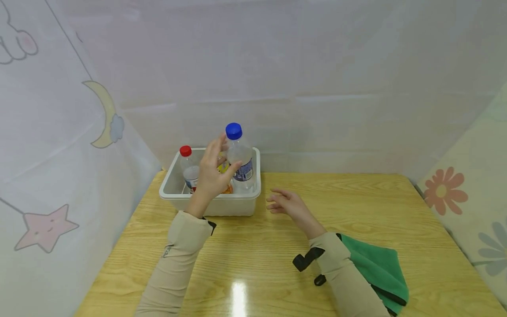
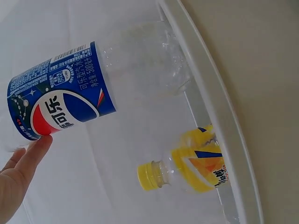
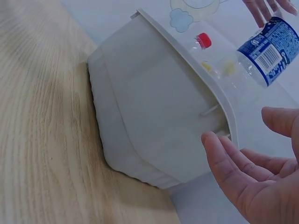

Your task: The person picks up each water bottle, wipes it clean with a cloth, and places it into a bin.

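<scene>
My left hand holds a clear plastic bottle with a blue cap and blue label, its thumb at the label's edge. The bottle is nearly upright at the right end of a white plastic bin; its lower part overlaps the bin opening. Inside the bin stand a red-capped bottle and a yellow-capped bottle with a yellow label. My right hand hovers just right of the bin, fingers apart and holding nothing.
A green cloth with dark edging lies by the right forearm on the wooden table. Black straps hang at the right wrist. A pale printed curtain rises behind the bin and along both sides.
</scene>
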`<state>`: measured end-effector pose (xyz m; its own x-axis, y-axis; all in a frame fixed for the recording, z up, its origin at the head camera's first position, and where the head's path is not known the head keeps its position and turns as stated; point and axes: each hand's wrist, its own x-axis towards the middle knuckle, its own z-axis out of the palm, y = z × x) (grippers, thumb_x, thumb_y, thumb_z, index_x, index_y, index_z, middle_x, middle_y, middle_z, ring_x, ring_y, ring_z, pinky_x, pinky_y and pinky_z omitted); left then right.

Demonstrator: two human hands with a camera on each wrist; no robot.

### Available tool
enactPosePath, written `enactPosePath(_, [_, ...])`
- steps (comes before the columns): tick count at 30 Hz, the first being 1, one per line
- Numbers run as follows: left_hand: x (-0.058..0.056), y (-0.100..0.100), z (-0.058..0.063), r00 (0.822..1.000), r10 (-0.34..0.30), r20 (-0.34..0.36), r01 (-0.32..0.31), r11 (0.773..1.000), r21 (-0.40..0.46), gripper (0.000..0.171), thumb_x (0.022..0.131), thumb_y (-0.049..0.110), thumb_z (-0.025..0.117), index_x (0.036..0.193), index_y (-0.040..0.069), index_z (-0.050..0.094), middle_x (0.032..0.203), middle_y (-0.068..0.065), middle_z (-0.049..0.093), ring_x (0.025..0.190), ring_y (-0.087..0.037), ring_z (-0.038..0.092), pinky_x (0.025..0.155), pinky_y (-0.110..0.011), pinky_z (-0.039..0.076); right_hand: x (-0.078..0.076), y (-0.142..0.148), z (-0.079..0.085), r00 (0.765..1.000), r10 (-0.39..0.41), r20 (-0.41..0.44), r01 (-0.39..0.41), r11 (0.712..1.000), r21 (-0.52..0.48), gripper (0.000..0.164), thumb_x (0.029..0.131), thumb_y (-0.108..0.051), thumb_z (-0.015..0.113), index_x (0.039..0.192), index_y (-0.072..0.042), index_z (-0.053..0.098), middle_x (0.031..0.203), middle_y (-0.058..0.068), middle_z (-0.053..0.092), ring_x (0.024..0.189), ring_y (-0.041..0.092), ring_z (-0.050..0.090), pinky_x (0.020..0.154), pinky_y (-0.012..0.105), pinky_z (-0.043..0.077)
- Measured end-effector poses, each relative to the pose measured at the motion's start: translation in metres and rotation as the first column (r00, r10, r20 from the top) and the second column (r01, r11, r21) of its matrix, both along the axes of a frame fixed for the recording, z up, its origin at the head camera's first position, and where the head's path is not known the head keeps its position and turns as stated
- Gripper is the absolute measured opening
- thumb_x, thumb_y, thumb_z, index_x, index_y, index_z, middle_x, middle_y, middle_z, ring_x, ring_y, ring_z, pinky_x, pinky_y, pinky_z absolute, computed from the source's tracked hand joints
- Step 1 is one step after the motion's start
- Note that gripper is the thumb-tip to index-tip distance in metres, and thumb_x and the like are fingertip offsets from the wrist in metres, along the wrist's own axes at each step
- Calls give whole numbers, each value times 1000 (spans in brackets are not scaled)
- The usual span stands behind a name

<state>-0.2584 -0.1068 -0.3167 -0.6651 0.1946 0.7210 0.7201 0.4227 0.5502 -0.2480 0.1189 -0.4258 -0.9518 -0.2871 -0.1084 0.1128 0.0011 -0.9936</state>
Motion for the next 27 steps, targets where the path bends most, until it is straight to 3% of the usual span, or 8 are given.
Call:
enactPosePath(4, [-2, 0, -5, 1000, -6, 1, 6, 1000, 14, 70, 80, 7, 70, 138, -3, 32, 125, -23, 43, 108, -34, 49, 81, -44, 50, -10, -12, 5, 999, -43, 25, 42, 999, 30, 45, 93, -16, 52, 132, 5, 40, 106, 24, 58, 91, 36, 62, 75, 36, 54])
enactPosePath(8, [-6, -1, -10, 1000, 8, 4, -8, 1000, 13, 70, 79, 7, 71, 137, -2, 33, 124, -22, 43, 107, -32, 50, 81, -43, 50, -18, -22, 11, 996, -78, 48, 77, 996, 38, 46, 92, -15, 54, 129, 9, 42, 97, 19, 61, 78, 28, 65, 74, 40, 53])
enactPosePath(20, [-16, -3, -21, 996, 75, 55, -74, 997, -18, 68, 80, 13, 71, 137, 1, 35, 122, -20, 45, 106, -29, 51, 80, -41, 51, -26, -38, 19, 991, -110, 72, 103, 991, 85, 38, 88, -7, 59, 120, 11, 51, 94, 26, 63, 76, 32, 66, 73, 43, 53])
enactPosePath(27, [-22, -3, -26, 993, 99, 66, -98, 995, -22, 66, 80, 14, 71, 135, -1, 36, 122, -19, 47, 106, -29, 51, 79, -40, 52, -29, -40, 17, 990, -124, 69, 118, 990, 83, 37, 86, -1, 59, 119, 11, 51, 85, 24, 65, 67, 25, 66, 64, 34, 56])
